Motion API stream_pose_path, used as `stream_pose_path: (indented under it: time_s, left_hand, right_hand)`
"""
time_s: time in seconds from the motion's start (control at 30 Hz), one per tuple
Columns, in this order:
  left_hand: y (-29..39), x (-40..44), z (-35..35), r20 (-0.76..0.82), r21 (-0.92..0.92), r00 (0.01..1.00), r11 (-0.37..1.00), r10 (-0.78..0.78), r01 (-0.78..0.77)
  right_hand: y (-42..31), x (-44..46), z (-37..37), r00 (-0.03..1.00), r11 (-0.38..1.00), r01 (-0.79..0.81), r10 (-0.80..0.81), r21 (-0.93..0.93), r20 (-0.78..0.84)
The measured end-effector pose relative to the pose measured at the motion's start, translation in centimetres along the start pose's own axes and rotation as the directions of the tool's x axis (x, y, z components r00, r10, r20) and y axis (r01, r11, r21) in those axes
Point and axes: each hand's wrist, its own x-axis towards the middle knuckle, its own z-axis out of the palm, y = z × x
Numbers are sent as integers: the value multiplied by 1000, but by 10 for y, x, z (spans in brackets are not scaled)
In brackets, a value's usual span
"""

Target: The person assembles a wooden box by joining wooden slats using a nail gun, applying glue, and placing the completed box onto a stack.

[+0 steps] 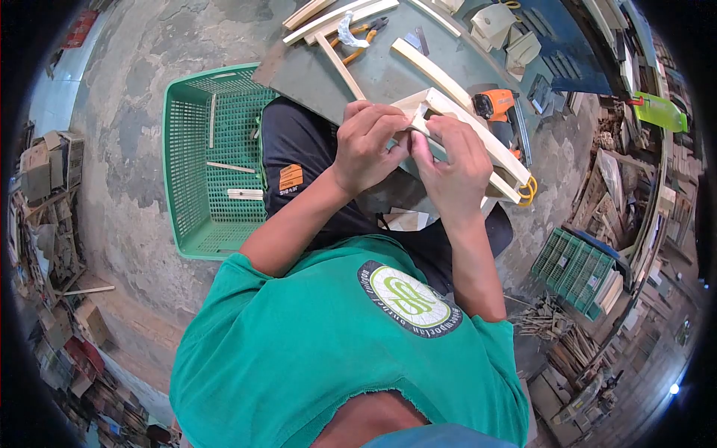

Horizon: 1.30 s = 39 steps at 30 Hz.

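1. Left hand (pixel 371 142): thumb and fingers pinching near end of wood frame (pixel 455 110).
2. Right hand (pixel 454 160): same end, also pinching. Can't tell if anything small sits between fingertips.
3. Frame: runs from fingertips out right, past right hand. Probably light, stiff, dry grip; thin ends might chip. Best hold: long rails.
4. Nailer (pixel 494 104): just beyond right hand.
5. Pliers (pixel 361 41): on bench (pixel 299 72), beyond left hand.
6. Basket (pixel 178 149): left of left hand.
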Motion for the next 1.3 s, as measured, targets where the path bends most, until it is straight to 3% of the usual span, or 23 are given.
stream_pose_path:
  time_s: [0.1, 0.17, 0.23, 0.3, 0.37, 0.4, 0.47, 0.53, 0.57, 0.63, 0.67, 0.73, 0.83, 0.87, 0.93, 0.97, 1.1, 1.17, 1.23, 1.3]
  left_hand:
    - [-1, 1, 1, 1, -7, 1000, 1000, 1, -1]
    - [-1, 1, 0, 3, -13, 1000, 1000, 1, -1]
    - [-2, 1, -2, 35, 9, 999, 1000, 23, -23]
    - [-2, 1, -2, 37, 7, 999, 1000, 28, -29]
    - [-2, 0, -1, 39, 5, 999, 999, 36, -36]
    - [-3, 0, -1, 36, 3, 999, 999, 32, -33]
    - [-3, 1, 0, 31, -3, 999, 999, 36, -35]
    - [-2, 2, 0, 19, -11, 999, 1000, 29, -29]
    - [-1, 2, 0, 17, -9, 999, 1000, 30, -30]
    - [-1, 3, -1, 32, -6, 999, 1000, 30, -30]
    - [-1, 3, -2, 34, 2, 999, 1000, 31, -31]
    - [0, 3, -1, 29, -7, 999, 1000, 23, -23]
    - [1, 3, 0, 23, 16, 999, 999, 38, -38]
    - [1, 3, 0, 27, 11, 999, 999, 45, -45]
    - [1, 3, -2, 43, 22, 998, 999, 47, -48]
    - [1, 3, -1, 42, 18, 998, 998, 55, -56]
    - [2, 2, -3, 54, 25, 998, 999, 41, -43]
    - [2, 2, -2, 63, 15, 997, 999, 34, -35]
    - [2, 4, 1, 17, 16, 999, 999, 31, -32]
    - [0, 4, 2, 25, 1, 999, 1000, 30, -30]
  right_hand:
    - [-3, 3, -21, 999, 998, 24, -22, 57, -32]
    - [3, 5, -43, 992, 990, -38, 55, 139, -116]
    - [28, 8, -68, 973, 996, -77, 83, 32, -217]
    - [54, 14, -92, 899, 936, -353, 337, -5, -280]
    - [117, 7, -104, 782, 825, -556, 562, 105, -271]
    - [157, -3, -104, 779, 823, -558, 564, 105, -276]
    - [237, -37, -90, 794, 794, -607, 607, -8, -30]
    - [289, -79, -61, 797, 805, -546, 585, -235, 152]
    - [300, -87, -52, 799, 806, -543, 582, -234, 152]
    - [298, -83, -39, 610, 747, -578, 663, -329, 434]
    - [297, -81, -37, 611, 750, -578, 659, -322, 438]
    - [241, -50, -37, 644, 753, -426, 641, -501, 417]
    - [230, -35, -25, 663, 798, -316, 573, -513, 482]
    - [226, -29, -25, 665, 795, -323, 577, -513, 475]
    - [216, -13, -30, 501, 679, -496, 733, -541, 460]
    - [221, -12, -33, 506, 677, -500, 734, -540, 453]
    - [255, -35, -75, 739, 793, -516, 604, -325, 300]
    - [219, -31, -131, 563, 610, -792, 750, -33, 348]
    - [167, -34, -179, 496, 440, -867, 808, 233, 318]
    - [107, -41, -221, 444, 321, -871, 838, 373, 317]
